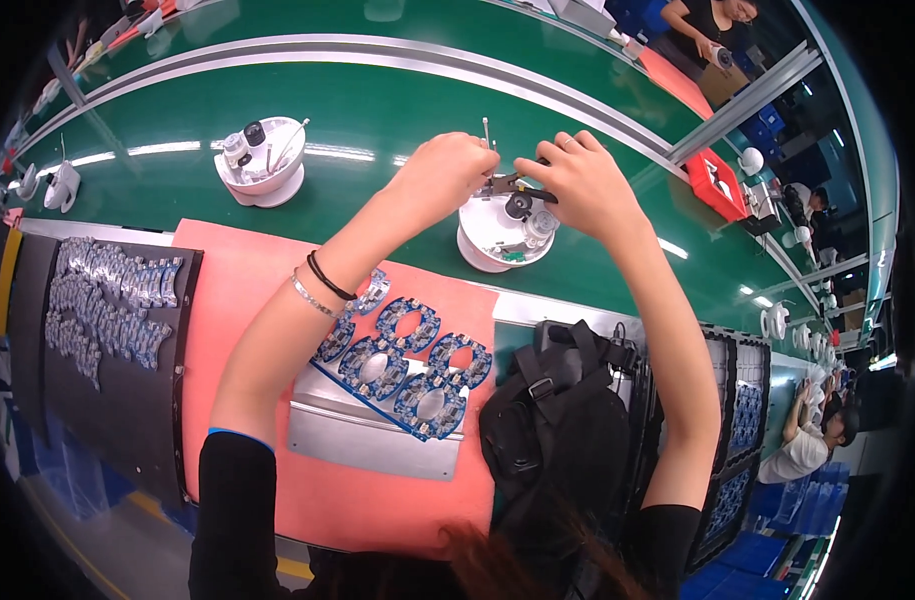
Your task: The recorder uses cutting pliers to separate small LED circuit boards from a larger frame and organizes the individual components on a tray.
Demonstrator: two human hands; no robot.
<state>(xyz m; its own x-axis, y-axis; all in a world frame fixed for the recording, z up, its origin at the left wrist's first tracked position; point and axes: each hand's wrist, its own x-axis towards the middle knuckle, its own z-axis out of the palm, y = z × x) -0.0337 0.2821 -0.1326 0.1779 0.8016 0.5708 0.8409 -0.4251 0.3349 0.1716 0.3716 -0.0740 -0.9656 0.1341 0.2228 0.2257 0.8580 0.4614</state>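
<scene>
A round white camera housing [482, 250] stands on the green bench in front of me, its inside facing up with a black lens [518, 206] and a clear-white round part [539, 224]. Over its far side, my right hand [582, 185] is closed on dark-handled pliers [505, 186], whose jaws point left towards my other hand. My left hand [452, 172] has its fingertips pinched together at the housing's far left edge; what they hold is hidden. A thin white stalk [485, 132] rises beside those fingertips.
A similar white housing [267, 185] stands left on the bench. Nearer me, blue circuit boards [407, 325] lie on a pink mat [237, 400], with more on a black panel [117, 345]. A black bag [557, 420] is at right, a red bin [715, 185] beyond. Other people work farther off.
</scene>
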